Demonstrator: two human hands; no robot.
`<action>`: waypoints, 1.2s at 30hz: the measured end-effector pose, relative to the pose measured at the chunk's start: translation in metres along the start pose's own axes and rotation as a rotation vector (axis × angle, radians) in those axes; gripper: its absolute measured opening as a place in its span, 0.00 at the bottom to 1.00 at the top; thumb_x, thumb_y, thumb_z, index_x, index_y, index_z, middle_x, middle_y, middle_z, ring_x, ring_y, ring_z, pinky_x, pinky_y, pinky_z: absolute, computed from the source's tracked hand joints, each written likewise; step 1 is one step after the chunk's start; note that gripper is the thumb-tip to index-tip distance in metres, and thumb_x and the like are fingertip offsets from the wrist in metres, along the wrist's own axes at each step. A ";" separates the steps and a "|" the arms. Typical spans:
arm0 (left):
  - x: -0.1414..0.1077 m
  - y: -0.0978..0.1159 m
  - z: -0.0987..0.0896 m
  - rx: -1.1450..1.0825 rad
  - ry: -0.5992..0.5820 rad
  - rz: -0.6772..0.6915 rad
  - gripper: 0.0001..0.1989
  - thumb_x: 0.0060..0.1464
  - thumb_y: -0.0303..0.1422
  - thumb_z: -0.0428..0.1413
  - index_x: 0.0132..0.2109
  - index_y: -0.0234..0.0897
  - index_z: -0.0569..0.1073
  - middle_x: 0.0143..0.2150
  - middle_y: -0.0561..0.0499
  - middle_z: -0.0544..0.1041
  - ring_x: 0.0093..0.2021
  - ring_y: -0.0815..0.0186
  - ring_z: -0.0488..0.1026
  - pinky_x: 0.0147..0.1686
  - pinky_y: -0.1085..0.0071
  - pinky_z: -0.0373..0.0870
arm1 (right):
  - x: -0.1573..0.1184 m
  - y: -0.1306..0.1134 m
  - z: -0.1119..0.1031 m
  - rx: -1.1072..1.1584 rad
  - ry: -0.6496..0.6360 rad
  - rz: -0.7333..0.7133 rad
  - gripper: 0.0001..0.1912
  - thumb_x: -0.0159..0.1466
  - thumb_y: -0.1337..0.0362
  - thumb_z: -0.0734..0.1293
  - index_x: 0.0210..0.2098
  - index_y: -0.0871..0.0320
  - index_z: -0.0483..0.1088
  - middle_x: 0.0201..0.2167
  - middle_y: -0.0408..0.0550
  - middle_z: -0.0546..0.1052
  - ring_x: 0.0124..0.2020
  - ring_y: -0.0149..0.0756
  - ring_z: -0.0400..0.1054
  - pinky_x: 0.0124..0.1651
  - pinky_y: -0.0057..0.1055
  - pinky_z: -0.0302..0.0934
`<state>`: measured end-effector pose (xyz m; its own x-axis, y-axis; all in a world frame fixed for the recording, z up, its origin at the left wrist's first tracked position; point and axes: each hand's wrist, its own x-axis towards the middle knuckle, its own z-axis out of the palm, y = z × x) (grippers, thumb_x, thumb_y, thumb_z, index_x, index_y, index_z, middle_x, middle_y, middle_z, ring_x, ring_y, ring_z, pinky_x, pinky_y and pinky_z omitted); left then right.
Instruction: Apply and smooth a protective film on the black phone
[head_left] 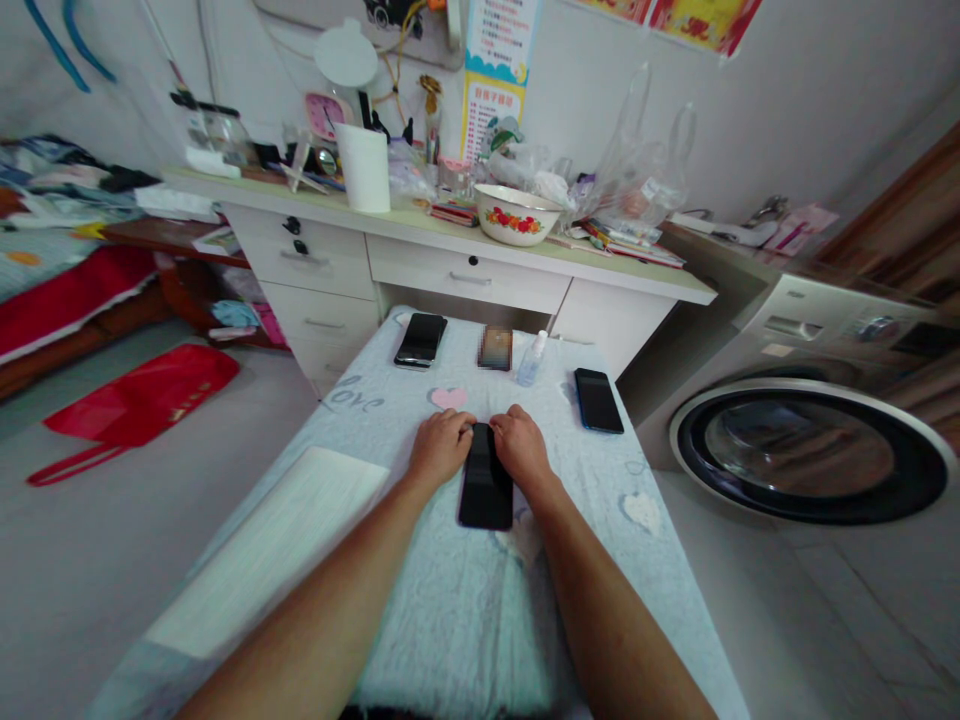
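A black smartphone [487, 490] lies face up on the cloth-covered table between my forearms. My left hand [444, 440] has its fingers curled at the phone's far left corner. At the far right corner, the fingers of my right hand [517, 440] are bent and pressed against the edge. Both hands look closed on the phone's far end; the fingertips are partly hidden. Beyond them stand a small clear spray bottle [532, 360] with a white cap and a pixelated, brownish flat item [496, 348].
Another dark phone [421, 340] lies far left, and a blue-edged phone [598, 400] lies right. A folded white cloth [277, 545] is on the left. Behind is a desk [469, 262] bearing a floral bowl [517, 216]. A washing machine [795, 400] stands right; a red bag [142, 400] is on the floor.
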<state>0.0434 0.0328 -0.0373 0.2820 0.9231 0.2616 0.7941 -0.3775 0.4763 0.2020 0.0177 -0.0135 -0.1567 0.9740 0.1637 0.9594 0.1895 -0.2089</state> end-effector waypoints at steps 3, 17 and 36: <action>0.000 0.000 0.000 0.004 -0.004 -0.008 0.12 0.55 0.28 0.51 0.45 0.41 0.75 0.40 0.49 0.76 0.43 0.62 0.71 0.45 0.67 0.65 | 0.001 -0.003 0.000 -0.003 -0.006 0.002 0.16 0.69 0.65 0.56 0.38 0.58 0.75 0.35 0.50 0.70 0.38 0.34 0.65 0.44 0.27 0.55; 0.000 0.001 0.000 0.035 0.003 -0.044 0.12 0.55 0.28 0.52 0.44 0.41 0.76 0.42 0.48 0.74 0.45 0.62 0.70 0.47 0.67 0.65 | 0.008 -0.009 0.004 0.007 -0.041 -0.089 0.16 0.70 0.66 0.56 0.42 0.58 0.75 0.35 0.50 0.70 0.41 0.35 0.64 0.46 0.28 0.55; -0.001 0.002 -0.002 0.042 -0.004 -0.043 0.12 0.56 0.29 0.51 0.45 0.40 0.75 0.42 0.48 0.74 0.45 0.61 0.70 0.47 0.67 0.65 | 0.006 -0.011 0.003 0.033 -0.036 -0.162 0.16 0.70 0.66 0.56 0.46 0.56 0.75 0.36 0.49 0.70 0.40 0.34 0.65 0.45 0.26 0.55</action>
<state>0.0432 0.0313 -0.0348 0.2490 0.9389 0.2378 0.8275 -0.3338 0.4515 0.1900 0.0216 -0.0127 -0.3177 0.9340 0.1637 0.9126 0.3480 -0.2144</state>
